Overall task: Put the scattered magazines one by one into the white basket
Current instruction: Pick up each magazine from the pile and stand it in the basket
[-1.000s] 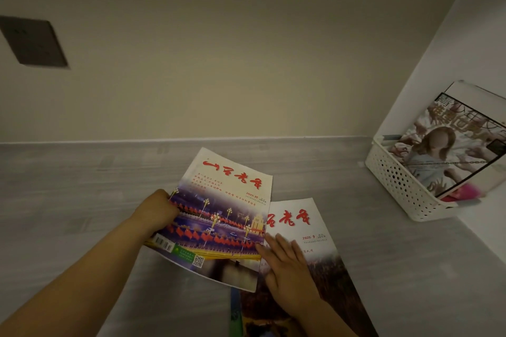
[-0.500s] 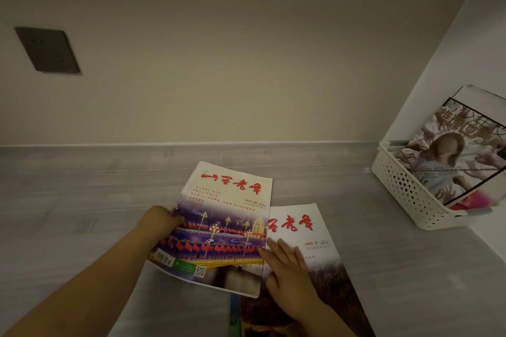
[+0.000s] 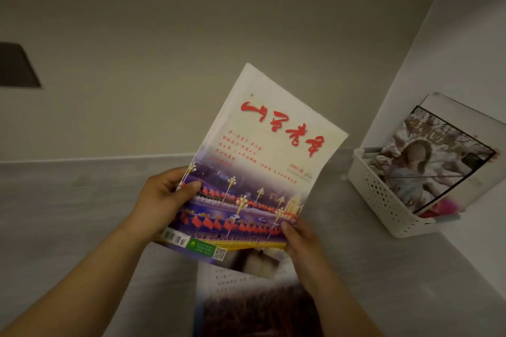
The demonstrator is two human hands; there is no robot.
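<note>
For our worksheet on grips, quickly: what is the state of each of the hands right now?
Left hand: holding the magazine by its left edge, thumb on the cover.
Right hand: holding the same magazine by its lower right corner.

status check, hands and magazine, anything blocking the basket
Left hand and right hand both grip the magazine, held up off the surface. Nothing between it and the white basket, which holds other magazines. A second magazine lies underneath.

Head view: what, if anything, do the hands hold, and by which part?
White-topped paper magazine with red title: left hand grips its left edge, right hand pinches its lower right corner.
</note>
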